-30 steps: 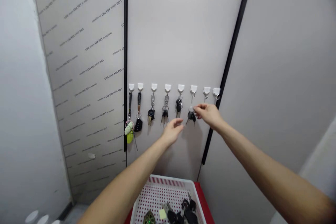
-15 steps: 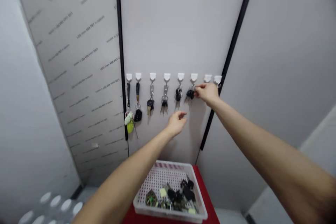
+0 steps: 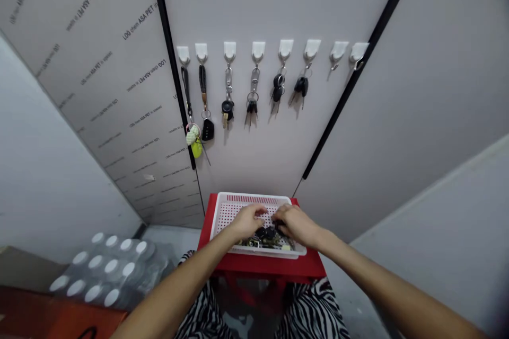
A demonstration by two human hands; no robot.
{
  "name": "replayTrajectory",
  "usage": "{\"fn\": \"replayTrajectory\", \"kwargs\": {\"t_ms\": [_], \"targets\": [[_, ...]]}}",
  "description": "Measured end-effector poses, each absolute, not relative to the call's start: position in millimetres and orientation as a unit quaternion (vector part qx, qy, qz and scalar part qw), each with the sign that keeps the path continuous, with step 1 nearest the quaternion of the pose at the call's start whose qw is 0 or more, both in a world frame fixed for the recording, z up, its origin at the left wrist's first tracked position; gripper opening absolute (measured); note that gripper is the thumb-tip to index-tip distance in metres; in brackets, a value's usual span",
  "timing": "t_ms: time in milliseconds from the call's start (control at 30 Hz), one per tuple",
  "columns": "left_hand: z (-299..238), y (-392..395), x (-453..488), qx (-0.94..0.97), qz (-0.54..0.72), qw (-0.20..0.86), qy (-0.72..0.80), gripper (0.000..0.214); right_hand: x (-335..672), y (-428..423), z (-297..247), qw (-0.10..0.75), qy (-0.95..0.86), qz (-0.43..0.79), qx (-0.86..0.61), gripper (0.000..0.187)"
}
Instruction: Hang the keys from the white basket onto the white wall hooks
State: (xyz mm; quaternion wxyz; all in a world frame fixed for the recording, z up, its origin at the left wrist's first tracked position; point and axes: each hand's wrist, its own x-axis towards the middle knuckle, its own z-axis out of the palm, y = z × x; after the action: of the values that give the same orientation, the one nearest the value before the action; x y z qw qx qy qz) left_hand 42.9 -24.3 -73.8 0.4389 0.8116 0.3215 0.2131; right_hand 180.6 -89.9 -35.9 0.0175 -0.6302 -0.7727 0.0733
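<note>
Both my hands are down in a white perforated basket that holds a heap of dark keys. My left hand lies over the keys with its fingers stretched toward the middle. My right hand is beside it, fingers curled down into the heap; what they grip is hidden. On the wall above runs a row of white hooks. Several carry key bunches, the rightmost of these a black bunch. The two hooks at the right end are bare.
The basket stands on a red stool against the grey wall panels. A shrink-wrapped pack of white-capped bottles lies on the floor at the left. Zebra-striped fabric shows below the stool.
My right hand left the black key bunch hanging on its hook. Both hands dropped from the wall into the basket, and the view tilted down.
</note>
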Motion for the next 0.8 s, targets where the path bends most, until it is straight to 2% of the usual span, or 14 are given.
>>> {"fn": "replayTrajectory", "kwargs": {"t_ms": [167, 333, 567, 700, 800], "targets": [[-78, -34, 35, 0.905, 0.133, 0.308, 0.263, 0.031, 183, -89, -47, -0.014, -0.771, 0.005, -0.637, 0.025], [-80, -34, 36, 0.926, 0.117, 0.231, 0.276, 0.025, 186, -87, -47, 0.019, -0.766, 0.004, -0.642, 0.018], [-79, -34, 34, 0.903, 0.13, 0.209, 0.353, 0.023, 194, -88, -39, 0.151, -0.73, 0.107, -0.658, 0.017], [-79, -34, 34, 0.895, 0.137, 0.217, 0.365, 0.022, 197, -85, -35, 0.173, -0.705, 0.129, -0.676, 0.016], [-80, -32, 35, 0.875, 0.15, 0.269, 0.373, 0.02, 197, -85, -33, 0.177, -0.707, 0.118, -0.674, 0.017]]}}
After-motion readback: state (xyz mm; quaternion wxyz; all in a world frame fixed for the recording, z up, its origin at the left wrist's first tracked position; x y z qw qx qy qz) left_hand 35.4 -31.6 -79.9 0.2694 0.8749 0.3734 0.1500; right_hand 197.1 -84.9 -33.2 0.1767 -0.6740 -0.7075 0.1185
